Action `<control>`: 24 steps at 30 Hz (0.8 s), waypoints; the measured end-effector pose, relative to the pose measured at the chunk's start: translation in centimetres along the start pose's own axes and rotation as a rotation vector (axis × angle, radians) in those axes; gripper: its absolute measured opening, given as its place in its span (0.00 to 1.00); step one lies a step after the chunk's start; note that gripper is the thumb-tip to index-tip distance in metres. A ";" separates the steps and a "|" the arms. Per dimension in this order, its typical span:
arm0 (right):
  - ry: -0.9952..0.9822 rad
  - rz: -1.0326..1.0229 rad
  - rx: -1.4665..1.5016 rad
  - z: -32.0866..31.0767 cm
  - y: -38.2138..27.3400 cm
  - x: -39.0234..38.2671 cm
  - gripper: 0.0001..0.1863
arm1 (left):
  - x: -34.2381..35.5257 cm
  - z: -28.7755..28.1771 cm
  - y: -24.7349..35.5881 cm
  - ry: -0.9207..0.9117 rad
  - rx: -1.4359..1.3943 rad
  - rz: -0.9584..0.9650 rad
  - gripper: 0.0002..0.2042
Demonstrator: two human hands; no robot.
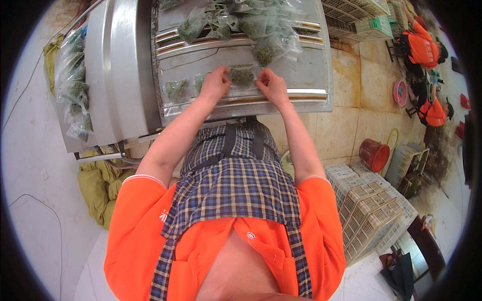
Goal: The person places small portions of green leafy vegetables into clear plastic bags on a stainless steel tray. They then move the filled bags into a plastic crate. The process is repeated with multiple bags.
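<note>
The person's left hand (215,84) is partly covering a small clear plastic bag of green matter (198,82). Fingertips of that hand and of the right hand (272,86) are showing too small to confirm a pinch on the clear, green-filled plastic bag (242,74) between them. The upper edge is cutting off the heaped clear plastic bags (255,27) and the grey metal worktable (298,78). A blue-and-cream checked cloth apron (241,193) is hiding the lap. Two orange-shirted co-workers (422,46) are appearing too small for their handwork to be read.
</note>
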State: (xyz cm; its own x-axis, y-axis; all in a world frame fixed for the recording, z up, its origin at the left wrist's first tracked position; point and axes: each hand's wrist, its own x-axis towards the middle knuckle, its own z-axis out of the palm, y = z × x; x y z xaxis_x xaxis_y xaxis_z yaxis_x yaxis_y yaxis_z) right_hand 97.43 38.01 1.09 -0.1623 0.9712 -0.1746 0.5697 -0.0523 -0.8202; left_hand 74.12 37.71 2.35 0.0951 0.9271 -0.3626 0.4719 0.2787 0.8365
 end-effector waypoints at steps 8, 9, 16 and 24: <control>-0.078 -0.043 -0.033 1.1 -0.1 -0.2 0.09 | -1.5 -1.4 0.4 -0.021 0.002 -0.081 0.13; -0.092 -0.035 -0.002 1.1 0.0 -0.2 0.09 | -1.4 -1.5 0.1 -0.042 -0.001 -0.095 0.14; 0.016 -0.057 -0.083 1.8 -1.0 -0.2 0.08 | -1.7 -1.3 -0.5 0.026 -0.007 -0.081 0.15; -0.130 -0.064 -0.054 1.1 -0.7 0.0 0.09 | -1.9 -1.1 -1.3 0.045 -0.072 -0.040 0.14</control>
State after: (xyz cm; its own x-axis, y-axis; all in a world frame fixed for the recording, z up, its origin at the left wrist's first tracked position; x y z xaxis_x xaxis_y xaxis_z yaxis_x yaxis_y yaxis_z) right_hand 96.17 37.83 1.05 -0.3008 0.9336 -0.1946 0.5965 0.0250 -0.8022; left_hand 72.38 35.80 2.38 0.0373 0.9248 -0.3786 0.4102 0.3314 0.8497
